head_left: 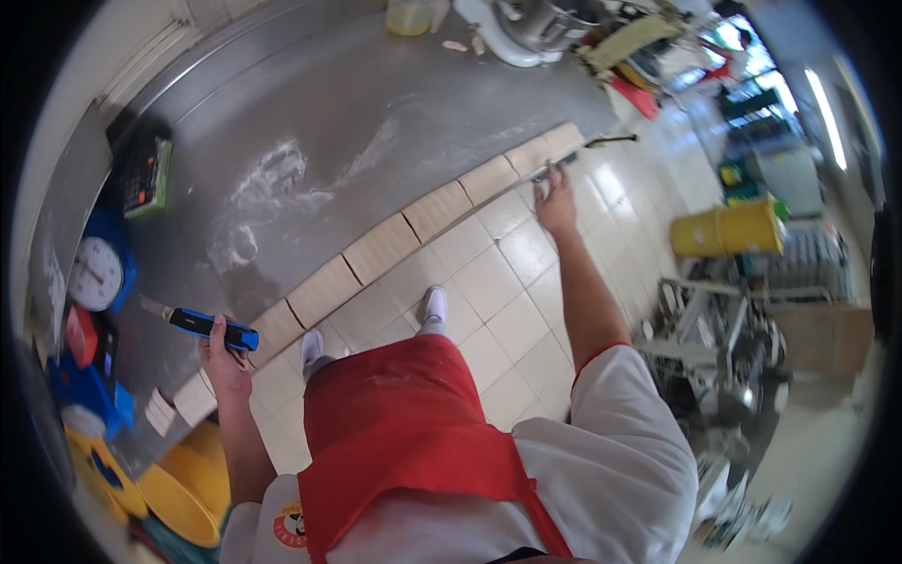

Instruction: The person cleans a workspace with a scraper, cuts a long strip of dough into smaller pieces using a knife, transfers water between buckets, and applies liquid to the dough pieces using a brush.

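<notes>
My left hand (225,355) is closed around a blue-and-black utility knife (214,329), its blade out and pointing left over the steel table. Along the table's front edge runs a row of pale, flat rectangular dough pieces (378,246), with dark gaps between them. My right hand (556,202) reaches to the far right end of this row. Its thumb and fingers are apart, with the fingertips at the table edge beside the last pieces. A short stack of small pale strips (161,412) lies at the row's left end.
White flour smears (282,179) mark the steel table (319,89). A dial scale (96,273) and a calculator (148,177) stand at the left. A mixer (526,33) and a container of yellow liquid (411,17) are at the back. Yellow bins (193,479) sit lower left.
</notes>
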`<state>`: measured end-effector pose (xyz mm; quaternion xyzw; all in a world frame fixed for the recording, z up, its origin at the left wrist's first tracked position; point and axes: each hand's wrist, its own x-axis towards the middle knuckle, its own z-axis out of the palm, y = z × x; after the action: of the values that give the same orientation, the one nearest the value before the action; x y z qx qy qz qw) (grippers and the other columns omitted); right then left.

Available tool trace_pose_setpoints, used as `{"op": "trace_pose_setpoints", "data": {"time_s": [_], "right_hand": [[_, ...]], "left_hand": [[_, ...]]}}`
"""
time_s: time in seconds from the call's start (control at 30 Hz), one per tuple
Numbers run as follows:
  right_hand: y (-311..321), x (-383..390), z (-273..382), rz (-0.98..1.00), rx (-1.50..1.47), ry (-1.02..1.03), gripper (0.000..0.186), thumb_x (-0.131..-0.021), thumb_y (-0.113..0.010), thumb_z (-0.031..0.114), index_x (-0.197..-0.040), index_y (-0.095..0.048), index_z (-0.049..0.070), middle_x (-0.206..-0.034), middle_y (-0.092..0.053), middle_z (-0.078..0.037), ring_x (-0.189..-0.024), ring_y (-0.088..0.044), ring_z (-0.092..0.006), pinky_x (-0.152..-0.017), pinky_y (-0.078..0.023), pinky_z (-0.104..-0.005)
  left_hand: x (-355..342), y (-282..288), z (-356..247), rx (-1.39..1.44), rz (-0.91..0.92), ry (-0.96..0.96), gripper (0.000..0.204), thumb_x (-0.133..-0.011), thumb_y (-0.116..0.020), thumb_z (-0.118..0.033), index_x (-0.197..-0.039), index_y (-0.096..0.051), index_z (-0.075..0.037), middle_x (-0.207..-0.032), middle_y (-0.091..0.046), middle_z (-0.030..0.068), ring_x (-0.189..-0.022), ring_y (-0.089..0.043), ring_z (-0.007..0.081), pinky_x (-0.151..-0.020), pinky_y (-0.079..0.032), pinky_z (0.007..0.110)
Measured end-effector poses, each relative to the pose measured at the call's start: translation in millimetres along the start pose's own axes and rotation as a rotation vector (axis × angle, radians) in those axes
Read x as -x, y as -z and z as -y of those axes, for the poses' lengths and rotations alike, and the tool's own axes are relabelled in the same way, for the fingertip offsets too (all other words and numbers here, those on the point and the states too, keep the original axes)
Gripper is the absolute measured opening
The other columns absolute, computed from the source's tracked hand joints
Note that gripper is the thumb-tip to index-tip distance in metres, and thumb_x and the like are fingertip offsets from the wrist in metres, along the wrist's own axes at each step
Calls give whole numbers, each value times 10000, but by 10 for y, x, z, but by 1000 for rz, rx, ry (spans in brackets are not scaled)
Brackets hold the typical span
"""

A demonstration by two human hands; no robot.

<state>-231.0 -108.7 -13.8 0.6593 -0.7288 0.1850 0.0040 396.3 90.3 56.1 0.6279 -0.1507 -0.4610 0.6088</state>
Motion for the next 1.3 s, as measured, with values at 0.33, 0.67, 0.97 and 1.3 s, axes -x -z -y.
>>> {"op": "trace_pose_setpoints", "data": {"time_s": [0.33, 0.67, 0.97, 1.3], "right_hand": [[-444, 10, 461, 47, -307, 384, 602, -926, -689, 277, -1464, -498, 86, -1557, -416, -246, -1397, -408, -499, -1125, -336, -622], [-166, 1272, 2159, 389, -192, 896, 692, -1023, -496, 489, -1610, -322, 167, -1699, -203, -143, -1564, -158, -399, -1245, -115, -596], [-417, 1920, 2951, 426, -33, 990, 768, -981, -568, 492, -1618, -295, 161, -1705, -173, -141, -1566, -142, -403, -1243, -126, -598], [-490, 2995, 4841, 501, -178, 1245, 805, -974, -570, 501, -1629, -255, 156, -1711, -158, -123, -1574, -117, -385, -1250, -114, -587]], "left_hand": [[1708, -55, 709, 100, -532, -11, 171, -975, -674, -287, -940, -616, -131, -813, -612, -15, -666, -578, 79, -512, -410, 243], [2687, 764, 1825, 273, -800, 84, 254, -981, -663, -324, -853, -574, -125, -655, -515, -20, -460, -410, 80, -423, -304, 252], [4256, 1993, 3271, 442, -1202, 460, 305, -975, -645, -391, -839, -544, -137, -624, -474, -12, -414, -368, 92, -376, -262, 246], [4695, 2762, 3311, 572, -1378, 506, 301, -993, -622, -397, -847, -549, -144, -619, -449, -9, -410, -349, 116, -388, -278, 255]]}}
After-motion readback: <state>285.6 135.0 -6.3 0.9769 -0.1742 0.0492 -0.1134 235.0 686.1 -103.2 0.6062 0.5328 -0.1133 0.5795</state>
